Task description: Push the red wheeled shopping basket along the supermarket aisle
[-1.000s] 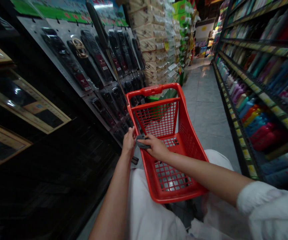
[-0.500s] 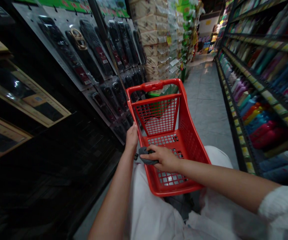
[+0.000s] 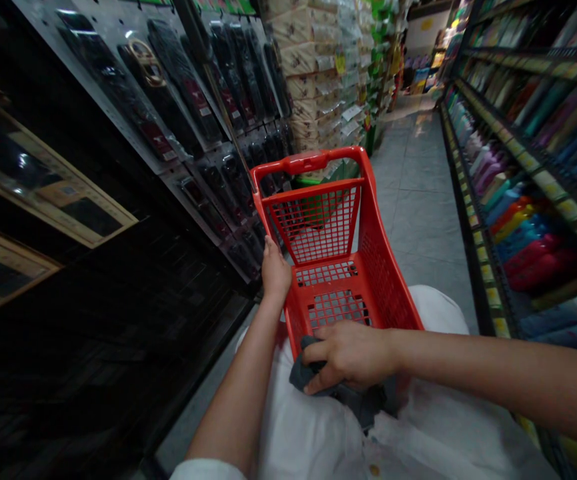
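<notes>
A red plastic shopping basket (image 3: pixel 388 260) with grid walls and floor stands in front of my knees; a long dark pull rod (image 3: pixel 228 117) rises from its far left corner. My left hand (image 3: pixel 275 270) is closed on the basket's left rim, its fingertips partly hidden. Bunched under the fingers of my right hand (image 3: pixel 353 353) is a dark grey cloth (image 3: pixel 305 373), pressed to the near rim at its left corner. The hand and cloth cover much of that near edge.
Packaged belts (image 3: pixel 183 80) hang on a panel at the left, beside framed boxes (image 3: pixel 93 213). Stacked wrapped packs (image 3: pixel 308 80) stand beyond the basket. Shelves of bottles (image 3: pixel 523 220) line the right side. A grey tiled aisle (image 3: pixel 418 180) runs between.
My right hand has moved the cloth from the left rim toward me, to the near corner. My left hand has shifted slightly right and stays on the left rim.
</notes>
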### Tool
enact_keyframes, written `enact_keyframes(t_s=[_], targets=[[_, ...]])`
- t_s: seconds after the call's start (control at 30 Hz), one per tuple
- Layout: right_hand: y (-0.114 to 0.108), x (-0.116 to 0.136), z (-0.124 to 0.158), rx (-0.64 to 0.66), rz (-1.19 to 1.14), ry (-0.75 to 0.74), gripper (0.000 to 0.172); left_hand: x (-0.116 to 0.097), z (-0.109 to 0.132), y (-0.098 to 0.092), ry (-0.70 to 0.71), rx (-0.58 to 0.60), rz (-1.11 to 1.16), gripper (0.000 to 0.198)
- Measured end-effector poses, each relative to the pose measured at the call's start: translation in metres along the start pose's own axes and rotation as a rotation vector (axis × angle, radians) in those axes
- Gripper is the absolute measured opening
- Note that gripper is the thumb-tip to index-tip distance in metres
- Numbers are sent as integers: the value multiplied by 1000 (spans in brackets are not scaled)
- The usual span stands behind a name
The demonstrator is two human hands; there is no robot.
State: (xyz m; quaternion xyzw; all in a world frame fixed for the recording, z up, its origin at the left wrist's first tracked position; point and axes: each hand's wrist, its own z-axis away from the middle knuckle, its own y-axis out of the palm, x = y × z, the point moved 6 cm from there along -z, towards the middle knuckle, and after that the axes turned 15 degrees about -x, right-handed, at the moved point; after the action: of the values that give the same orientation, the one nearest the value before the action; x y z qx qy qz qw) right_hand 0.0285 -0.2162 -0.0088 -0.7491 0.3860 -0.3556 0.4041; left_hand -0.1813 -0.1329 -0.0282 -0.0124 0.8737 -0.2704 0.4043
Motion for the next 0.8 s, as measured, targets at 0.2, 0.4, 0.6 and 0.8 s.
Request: enact_keyframes(t_s=[0.2,0.4,0.6,0.8], targets=[[2,-41,-16,-130,-36,167,39,-1,-5,2,47,7,12,66],[8,-29,3,-9,-461,255,42,-7,-9,4,39,45,-67,65],[-21,-33,52,151,-650,377,42,-2,-11,5,43,43,-12,67],[-20,-43,49,199,-752,449,41,5,-16,10,40,2,67,70]])
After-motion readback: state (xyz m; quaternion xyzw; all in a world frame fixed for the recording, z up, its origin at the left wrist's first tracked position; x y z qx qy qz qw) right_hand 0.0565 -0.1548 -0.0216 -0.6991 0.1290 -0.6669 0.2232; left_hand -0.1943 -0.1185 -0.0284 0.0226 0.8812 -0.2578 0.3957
